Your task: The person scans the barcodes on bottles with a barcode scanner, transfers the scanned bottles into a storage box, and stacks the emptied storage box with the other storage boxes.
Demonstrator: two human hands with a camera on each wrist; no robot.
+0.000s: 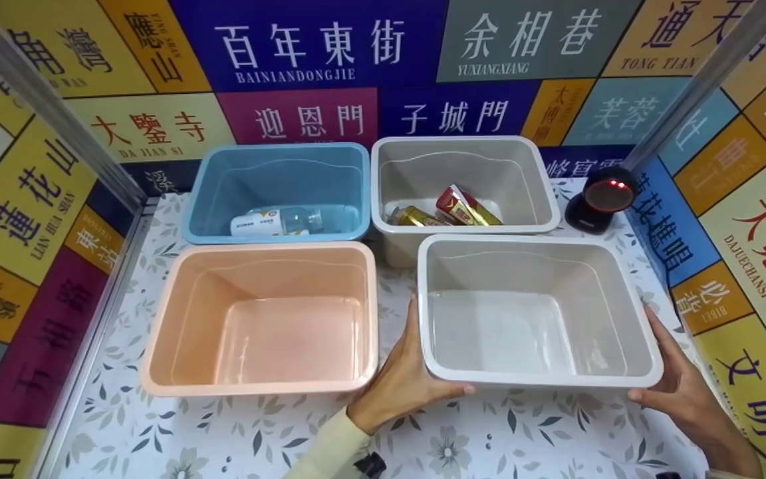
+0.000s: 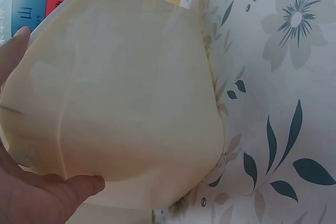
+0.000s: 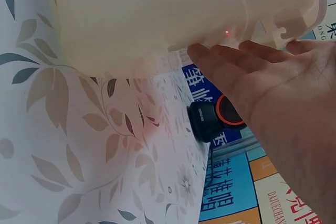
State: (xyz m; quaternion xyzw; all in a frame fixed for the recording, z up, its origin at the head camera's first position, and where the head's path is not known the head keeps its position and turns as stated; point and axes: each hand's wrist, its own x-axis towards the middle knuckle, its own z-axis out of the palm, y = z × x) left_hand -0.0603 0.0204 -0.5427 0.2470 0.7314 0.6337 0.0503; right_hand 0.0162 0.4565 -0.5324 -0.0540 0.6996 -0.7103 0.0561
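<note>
An unfilled pale grey plastic bin [image 1: 496,332] is held between both hands at the front right. My left hand [image 1: 403,372] grips its left side, the thumb on the front wall and the fingers along the side; the left wrist view shows this thumb pressed to the wall. On the opposite side, my right hand [image 1: 685,379] holds the bin with its thumb near the front corner. In the right wrist view, the right fingers [image 3: 226,61] lie against the bin's outer wall, and the bin's base is close over the patterned table.
To the left stands a peach bin [image 1: 183,319]. Behind it, a blue bin [image 1: 276,169] contains a clear bottle [image 1: 256,223] with a white label. A grey bin [image 1: 389,166] at the back contains a red-and-gold can [image 1: 466,206]. A black scanner [image 1: 589,206] stands at the back right.
</note>
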